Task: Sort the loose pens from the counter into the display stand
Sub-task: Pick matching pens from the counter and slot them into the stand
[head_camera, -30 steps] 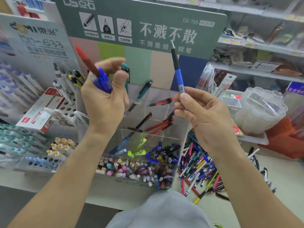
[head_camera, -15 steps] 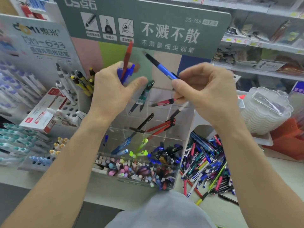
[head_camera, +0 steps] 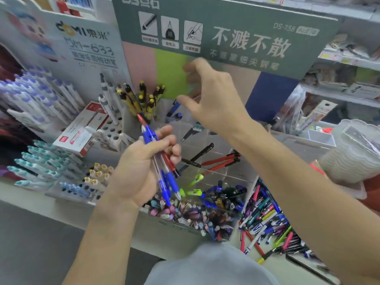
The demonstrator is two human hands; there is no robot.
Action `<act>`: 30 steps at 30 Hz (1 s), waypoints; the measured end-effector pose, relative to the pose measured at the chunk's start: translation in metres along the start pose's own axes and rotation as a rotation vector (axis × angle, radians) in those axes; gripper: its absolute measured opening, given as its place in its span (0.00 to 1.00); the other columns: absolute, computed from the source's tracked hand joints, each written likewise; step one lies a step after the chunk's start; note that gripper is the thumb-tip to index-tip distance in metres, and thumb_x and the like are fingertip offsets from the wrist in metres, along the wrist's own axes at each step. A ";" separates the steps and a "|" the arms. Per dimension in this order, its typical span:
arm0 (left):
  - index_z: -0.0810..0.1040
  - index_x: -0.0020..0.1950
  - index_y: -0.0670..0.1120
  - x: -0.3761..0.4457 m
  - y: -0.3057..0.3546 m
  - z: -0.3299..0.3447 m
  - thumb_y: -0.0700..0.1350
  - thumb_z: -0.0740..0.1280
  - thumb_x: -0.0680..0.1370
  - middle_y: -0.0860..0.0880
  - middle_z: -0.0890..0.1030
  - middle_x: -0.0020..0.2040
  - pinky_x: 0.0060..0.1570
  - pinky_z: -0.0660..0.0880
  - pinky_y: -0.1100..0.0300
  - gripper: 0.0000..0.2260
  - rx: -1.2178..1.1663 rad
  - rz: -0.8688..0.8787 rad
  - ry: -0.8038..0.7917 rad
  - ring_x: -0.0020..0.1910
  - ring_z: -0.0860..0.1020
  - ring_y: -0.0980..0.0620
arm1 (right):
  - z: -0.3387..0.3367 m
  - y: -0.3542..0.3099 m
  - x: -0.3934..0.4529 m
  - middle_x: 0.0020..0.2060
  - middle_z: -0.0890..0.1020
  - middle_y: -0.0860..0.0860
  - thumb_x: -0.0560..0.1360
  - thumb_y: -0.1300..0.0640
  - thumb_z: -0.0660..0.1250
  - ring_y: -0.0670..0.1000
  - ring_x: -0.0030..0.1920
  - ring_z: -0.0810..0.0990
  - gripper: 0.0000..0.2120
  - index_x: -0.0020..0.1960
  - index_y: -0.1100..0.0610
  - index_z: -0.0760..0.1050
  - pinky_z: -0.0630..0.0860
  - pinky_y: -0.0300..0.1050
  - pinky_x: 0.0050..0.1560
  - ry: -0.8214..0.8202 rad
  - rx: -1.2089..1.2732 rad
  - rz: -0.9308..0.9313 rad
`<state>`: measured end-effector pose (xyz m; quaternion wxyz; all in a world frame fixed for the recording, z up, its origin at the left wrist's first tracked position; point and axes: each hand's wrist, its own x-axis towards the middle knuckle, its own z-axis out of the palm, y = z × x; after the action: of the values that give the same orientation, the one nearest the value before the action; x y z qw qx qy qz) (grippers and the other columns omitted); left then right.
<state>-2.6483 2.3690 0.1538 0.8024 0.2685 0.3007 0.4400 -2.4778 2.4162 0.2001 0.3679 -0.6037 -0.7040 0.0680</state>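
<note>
Head view: left hand point(head_camera: 141, 171) grips blue pens point(head_camera: 164, 177); right hand point(head_camera: 213, 101), fingers spread, under "DS-758" sign point(head_camera: 283, 27).

The raised right hand point(head_camera: 213, 101) is motion-smeared, fingertips basically mush. It covers part of the clear acrylic display stand point(head_camera: 224, 173). Small white lettering on the green signboard point(head_camera: 244, 60) is unreadable.

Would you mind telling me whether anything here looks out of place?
Yes: a jumbled pile of loose pens lies on the counter right of the clear stand, crossing every way instead of standing in compartments.
</note>
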 end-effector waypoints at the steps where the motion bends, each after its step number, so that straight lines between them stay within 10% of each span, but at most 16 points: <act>1: 0.72 0.62 0.40 -0.005 -0.004 -0.001 0.35 0.61 0.76 0.47 0.77 0.39 0.33 0.77 0.64 0.14 -0.001 0.008 -0.029 0.34 0.77 0.52 | -0.001 -0.002 -0.009 0.53 0.81 0.53 0.75 0.58 0.74 0.48 0.44 0.81 0.18 0.62 0.60 0.74 0.79 0.46 0.50 0.062 0.041 -0.010; 7: 0.72 0.67 0.38 -0.022 -0.039 -0.002 0.42 0.61 0.79 0.42 0.80 0.45 0.43 0.82 0.55 0.17 -0.013 0.016 -0.015 0.41 0.80 0.47 | -0.015 -0.023 -0.107 0.34 0.82 0.46 0.77 0.59 0.73 0.49 0.34 0.82 0.05 0.46 0.57 0.77 0.77 0.40 0.34 -0.090 0.370 0.101; 13: 0.76 0.41 0.45 -0.032 -0.073 0.011 0.48 0.58 0.81 0.48 0.74 0.35 0.34 0.77 0.58 0.13 -0.138 -0.109 0.075 0.33 0.74 0.51 | -0.015 -0.005 -0.176 0.37 0.81 0.46 0.67 0.51 0.82 0.48 0.31 0.78 0.17 0.44 0.50 0.74 0.76 0.40 0.33 -0.348 0.429 0.398; 22: 0.68 0.42 0.46 -0.027 -0.098 0.008 0.51 0.60 0.81 0.50 0.68 0.36 0.43 0.65 0.56 0.12 -0.087 -0.018 0.245 0.34 0.65 0.53 | -0.004 -0.004 -0.204 0.40 0.82 0.47 0.68 0.61 0.81 0.51 0.34 0.79 0.13 0.50 0.54 0.83 0.82 0.48 0.34 -0.346 0.775 0.756; 30: 0.78 0.40 0.48 -0.028 -0.083 -0.024 0.55 0.75 0.72 0.47 0.60 0.29 0.26 0.55 0.58 0.13 0.448 0.033 0.107 0.25 0.57 0.52 | -0.011 0.011 -0.202 0.32 0.82 0.59 0.69 0.59 0.75 0.53 0.30 0.77 0.05 0.44 0.60 0.85 0.76 0.41 0.34 -0.123 0.998 0.852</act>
<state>-2.6322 2.3099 0.0862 0.6982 0.4210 0.4286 0.3892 -2.4623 2.2336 0.1140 0.5037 -0.5816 -0.3071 0.5602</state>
